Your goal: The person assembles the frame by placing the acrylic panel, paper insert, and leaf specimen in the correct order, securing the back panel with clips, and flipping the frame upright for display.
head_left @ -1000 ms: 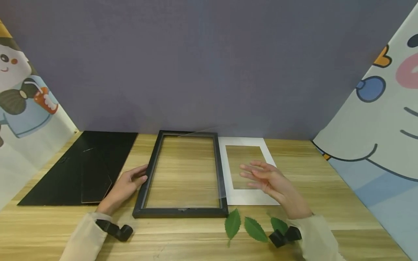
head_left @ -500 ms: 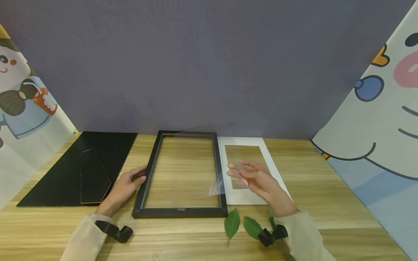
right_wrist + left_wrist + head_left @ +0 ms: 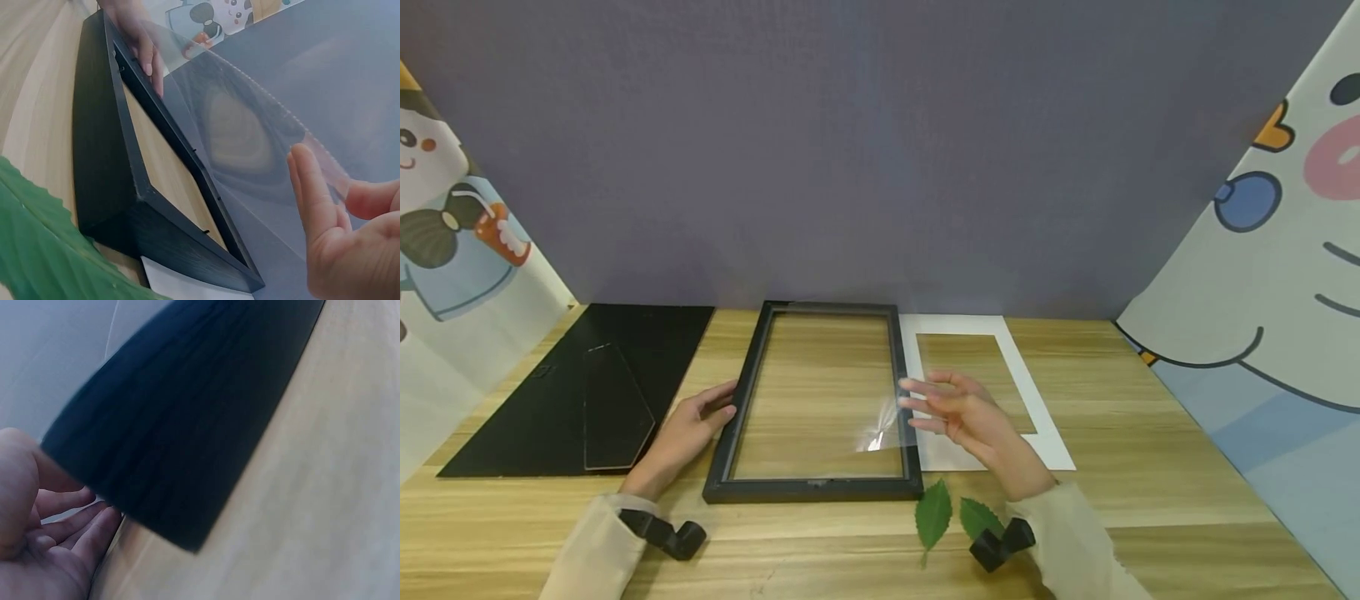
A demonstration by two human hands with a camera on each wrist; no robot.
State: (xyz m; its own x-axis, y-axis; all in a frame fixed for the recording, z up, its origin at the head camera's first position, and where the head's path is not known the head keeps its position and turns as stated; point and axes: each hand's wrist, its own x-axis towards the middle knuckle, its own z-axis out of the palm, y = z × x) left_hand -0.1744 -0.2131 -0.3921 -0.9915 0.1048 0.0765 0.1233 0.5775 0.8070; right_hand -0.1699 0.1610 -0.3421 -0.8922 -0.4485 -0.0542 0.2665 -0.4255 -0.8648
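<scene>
A black picture frame (image 3: 812, 491) lies on the wooden table, its back side with small metal tabs facing up. My left hand (image 3: 688, 429) grips the frame's left rail; the left wrist view shows its fingers against the black side (image 3: 175, 437). Over the frame's right part, my right hand (image 3: 973, 421) holds a clear plastic sheet (image 3: 244, 134), pinching its edge between thumb and fingers. The sheet slants above the frame, its far end down toward the left rail in the right wrist view. In the head view it shows mainly as a glare patch.
A white mat (image 3: 1051, 446) with a cut-out window lies right of the frame. Green leaves (image 3: 933, 512) lie in front of it, partly behind the right wrist. At left lies a black backing board (image 3: 542, 417) with a stand flap. A grey panel (image 3: 880, 150) closes the back.
My right hand has moved left, bringing the clear sheet from over the mat toward the frame, and the sheet has come down flatter. My left hand stays on the frame.
</scene>
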